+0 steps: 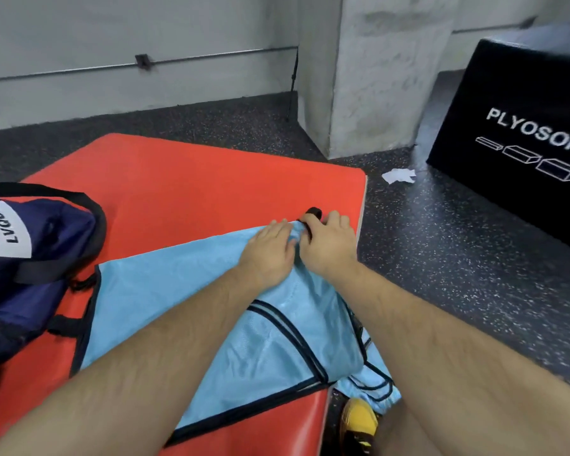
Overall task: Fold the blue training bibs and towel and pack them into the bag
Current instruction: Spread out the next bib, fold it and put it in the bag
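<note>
Bag (46,232): navy, with black straps and a white label reading "LVQUE"; it lies on the left side of the mat, its near edge touching the bib's left trim.
Mat (185,179): red and padded, lying on the floor and carrying both the bag and the bib.
Blue bib (178,284): light blue with black trim, spread flat across the mat's near half, outside the bag; one part is folded over on the right, and its near right end hangs off the mat's edge.
Left hand (270,245): lies flat on the bib's far right corner, fingers straight and pressed on the cloth, holding nothing.
Right hand (329,245): just beside the left hand, fingers curled, pinching the black trim at the same corner of the bib.
Shoe (359,422): yellow, on the floor beside the mat's near right corner.
Paper scrap (399,176): white and crumpled, on the floor past the mat.
Pillar (385,77): grey concrete, behind the mat.
Box (507,126): black, marked "PLYOSOFT", standing at the far right.
Floor (474,274): dark and speckled.
</note>
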